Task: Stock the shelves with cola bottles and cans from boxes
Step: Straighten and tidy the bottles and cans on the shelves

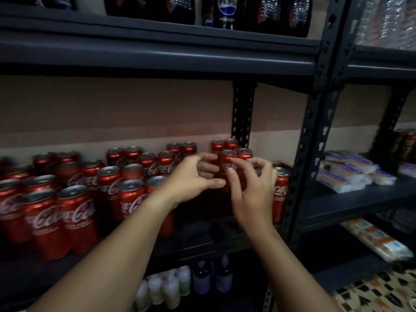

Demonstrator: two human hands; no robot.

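Between the left hand (pixel 191 176) and the right hand (pixel 252 190), a red cola can (pixel 227 167) stands upright on the dark shelf (pixel 202 239), at the near corner of a tight cluster of four. Both hands reach in with fingers curled around its sides: the left thumb and fingertips (pixel 221 182) touch its left wall, and the right index and thumb pinch its front. More cans (pixel 74 217) stand in rows well to the left of the left hand, and one can (pixel 280 192) stands just right of the right hand. A full can likely feels moderately heavy, rigid but dentable under squeeze, its painted wall smooth and perhaps slippery. Best taken round the mid-body, not the rim.
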